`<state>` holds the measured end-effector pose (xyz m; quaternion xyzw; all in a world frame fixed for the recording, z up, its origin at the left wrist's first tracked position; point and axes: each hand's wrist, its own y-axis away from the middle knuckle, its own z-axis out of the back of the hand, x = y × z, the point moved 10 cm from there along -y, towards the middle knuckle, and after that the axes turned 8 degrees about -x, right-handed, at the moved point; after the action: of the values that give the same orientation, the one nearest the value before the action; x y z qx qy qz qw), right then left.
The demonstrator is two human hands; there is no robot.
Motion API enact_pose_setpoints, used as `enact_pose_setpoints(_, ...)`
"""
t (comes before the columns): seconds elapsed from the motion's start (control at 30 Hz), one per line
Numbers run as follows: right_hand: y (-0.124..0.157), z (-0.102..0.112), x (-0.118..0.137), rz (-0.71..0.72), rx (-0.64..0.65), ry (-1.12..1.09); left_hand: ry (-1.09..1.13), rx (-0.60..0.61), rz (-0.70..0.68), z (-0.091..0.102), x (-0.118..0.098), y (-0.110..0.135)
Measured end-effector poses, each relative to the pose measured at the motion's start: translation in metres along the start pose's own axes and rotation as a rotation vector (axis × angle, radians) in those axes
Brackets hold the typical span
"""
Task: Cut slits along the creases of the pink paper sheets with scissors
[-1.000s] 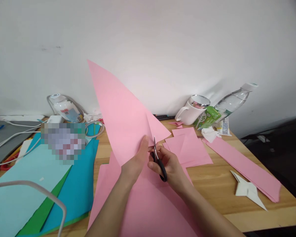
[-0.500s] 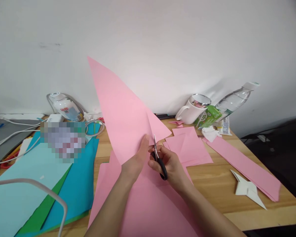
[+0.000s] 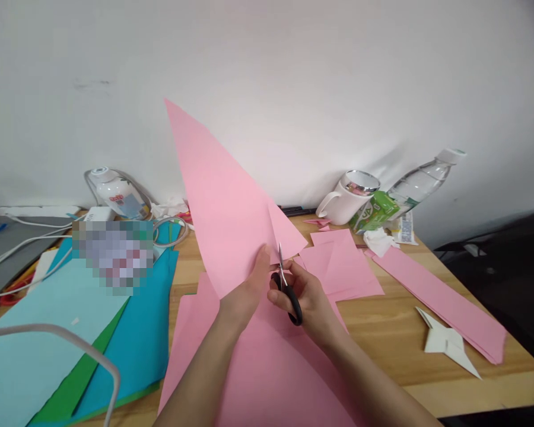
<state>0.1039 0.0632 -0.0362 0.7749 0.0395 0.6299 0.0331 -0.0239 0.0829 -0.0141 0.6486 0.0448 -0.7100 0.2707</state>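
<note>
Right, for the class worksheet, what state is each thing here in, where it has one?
Held sheet: raised, slightly curved
Scissors: held, blade opening unclear
Left hand: gripping held sheet
Right hand: holding scissors
Mug: lidless
Clear bottle: capped
White bottle: capped
Star: folded
Tissue: crumpled
Strips: stacked
Green pack: open or shut unclear

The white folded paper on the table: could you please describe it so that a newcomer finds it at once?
Start with the wooden table and go to its right part, where long pink strips lie slanting. The white folded paper lies just on their near side. Its whiteness and two sharp points set it apart from the pink.
</note>
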Motion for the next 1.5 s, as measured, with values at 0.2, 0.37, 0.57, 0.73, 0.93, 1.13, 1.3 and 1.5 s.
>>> enact_pose_setpoints(0.2,0.0,0.001,0.004,0.027,-0.007,0.023,0.04,0.019,-0.008,-0.001,0.0,0.001)
enact_pose_setpoints(0.37,0.001,0.001,0.005,0.022,-0.007,0.029,0.01,0.025,-0.045,-0.003,0.0,0.0)
enact_pose_setpoints(0.57,0.0,0.001,0.004,0.008,-0.001,-0.01,-0.013,0.005,-0.071,-0.001,-0.004,0.001)
enact_pose_setpoints(0.73,0.0,0.002,0.0,-0.002,-0.006,-0.005,0.036,0.048,-0.021,-0.005,-0.001,0.002)
enact_pose_setpoints(0.93,0.0,0.004,-0.003,-0.024,-0.021,0.015,0.018,0.019,0.006,-0.001,-0.001,0.003)
enact_pose_setpoints(1.13,-0.001,0.005,-0.004,-0.036,-0.038,0.019,0.01,0.069,0.097,-0.003,0.0,0.007)
enact_pose_setpoints(1.3,0.0,0.004,-0.001,-0.023,-0.035,0.004,0.024,0.058,0.131,-0.003,0.001,0.012)
enact_pose_setpoints(1.5,0.001,0.005,0.003,-0.019,-0.056,-0.01,-0.003,0.012,0.093,0.0,-0.002,0.011)
